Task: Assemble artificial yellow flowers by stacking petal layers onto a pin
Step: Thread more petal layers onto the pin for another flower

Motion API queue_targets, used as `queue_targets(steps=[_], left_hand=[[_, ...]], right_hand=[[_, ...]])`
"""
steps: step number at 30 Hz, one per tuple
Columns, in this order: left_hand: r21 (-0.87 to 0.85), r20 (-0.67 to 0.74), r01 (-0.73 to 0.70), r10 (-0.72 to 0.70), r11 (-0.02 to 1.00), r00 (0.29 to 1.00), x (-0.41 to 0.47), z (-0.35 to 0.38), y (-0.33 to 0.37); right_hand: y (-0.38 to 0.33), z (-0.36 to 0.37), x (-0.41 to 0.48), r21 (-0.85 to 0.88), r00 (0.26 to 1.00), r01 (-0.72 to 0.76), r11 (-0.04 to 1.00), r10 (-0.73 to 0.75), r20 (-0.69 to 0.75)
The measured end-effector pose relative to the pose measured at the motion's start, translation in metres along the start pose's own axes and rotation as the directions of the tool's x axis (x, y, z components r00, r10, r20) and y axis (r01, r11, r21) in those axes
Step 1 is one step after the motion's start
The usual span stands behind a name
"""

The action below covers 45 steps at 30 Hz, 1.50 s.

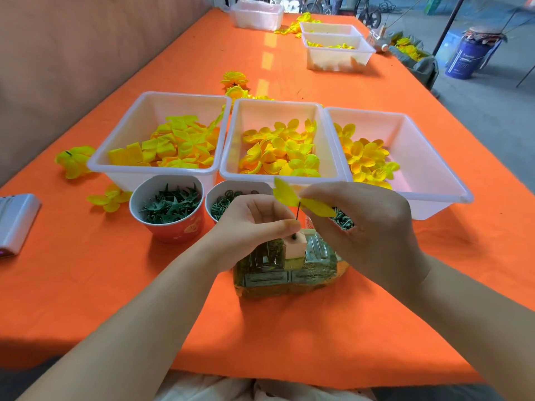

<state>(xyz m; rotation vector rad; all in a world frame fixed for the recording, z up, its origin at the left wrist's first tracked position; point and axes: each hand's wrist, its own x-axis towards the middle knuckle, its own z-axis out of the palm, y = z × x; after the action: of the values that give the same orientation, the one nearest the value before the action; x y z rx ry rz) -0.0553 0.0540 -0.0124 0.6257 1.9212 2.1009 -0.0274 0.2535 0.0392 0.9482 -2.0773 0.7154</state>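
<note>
On my feed the left hand (254, 224) has its grip clamped on a thin dark pin (298, 212), thumb and forefinger pinching it low down, just above a small pale foam block (295, 247) that sits on a clear ribbed plastic bottle (266, 276) lying on its side with green stuff in it. The right hand (367, 227) has its grip pinched on a yellow fabric petal layer (285, 192), thin and a bit creased, right at the top end of the pin; can't tell if it's actually threaded on. Behind the hands there's a red paper cup (173, 230) of spiky green plastic star pieces and a second paper cup (231, 185) of little green rings. Past those, three white plastic tubs sit side by side: the left tub (115, 137) has flat, squarish petals, the middle tub (278, 103) and right tub (428, 157) have rounder, cupped ones. A few loose yellow flowers (73, 160) lie beside the left tub. The worktop is covered in a bright orange cloth (115, 285), matte, slightly wrinkled, with more white tubs (335, 50) at the far end. A plain brownish wall (72, 39) runs along the left, and a blue plastic barrel (469, 56) stands on grey concrete floor to the right.
</note>
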Motion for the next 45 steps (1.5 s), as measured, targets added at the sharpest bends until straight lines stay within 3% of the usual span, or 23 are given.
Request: queue_targets(steps=[32,45], left_hand=[[0.011,-0.024,0.023,-0.022,1.000,0.999,-0.001,0.002,0.005],[-0.015,0.048,0.037,-0.036,0.999,0.998,-0.002,0.000,0.010]], right_hand=[[0.002,0.001,-0.002,-0.028,0.999,0.039,0.999,-0.038,0.029],[0.002,0.002,0.005,-0.014,0.991,0.090,0.996,-0.088,0.098]])
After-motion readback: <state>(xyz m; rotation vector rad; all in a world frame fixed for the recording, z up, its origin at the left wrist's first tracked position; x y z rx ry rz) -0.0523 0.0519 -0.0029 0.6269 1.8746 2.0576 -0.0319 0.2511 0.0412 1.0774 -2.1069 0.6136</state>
